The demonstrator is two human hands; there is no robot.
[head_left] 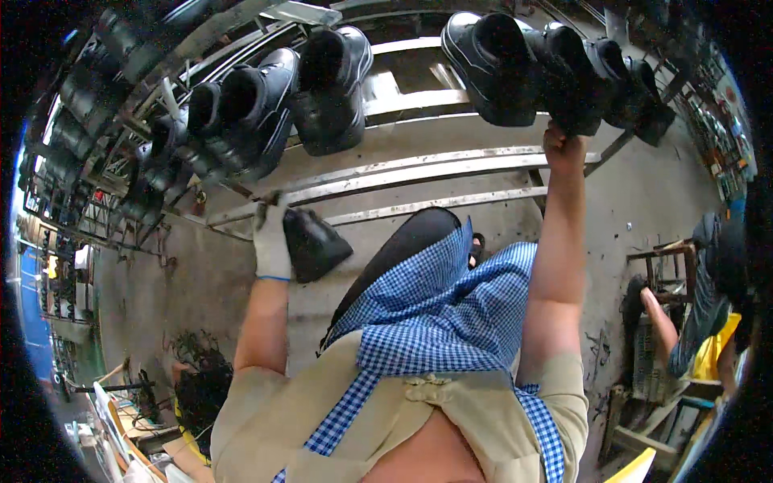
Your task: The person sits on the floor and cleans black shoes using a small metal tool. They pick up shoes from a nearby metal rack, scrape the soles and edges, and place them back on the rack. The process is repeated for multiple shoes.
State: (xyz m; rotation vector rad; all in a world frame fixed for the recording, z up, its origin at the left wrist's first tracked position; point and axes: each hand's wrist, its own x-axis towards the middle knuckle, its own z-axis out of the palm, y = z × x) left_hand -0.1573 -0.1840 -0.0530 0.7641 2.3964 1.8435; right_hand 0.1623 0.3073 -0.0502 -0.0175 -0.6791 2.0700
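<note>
We note the left hand (271, 241), in a pale work glove w/ a blue cuff, raised and closed round the top of a black boot (316, 244) that hangs just under the lower bars of a metal rack (419, 173). The boot sits at frame centre-left, sole end pointing right and down, apart from the boots on the rack.

We see the right hand (564, 145), bare, lifted higher and clenched on the underside of another black boot (573, 76) in the rack's upper right row. That boot stands among approx. four others, packed side by side, openings facing the camera.

A second group of black boots (274, 105) fills the rack upper left, also touching one another. More boots run along the far-left rails, too dark to count.

The person wears a tan vest and a blue-white checked scarf (435, 314). Another person (708, 306) bends over a wooden frame at far right; their hands are not clear.
</note>
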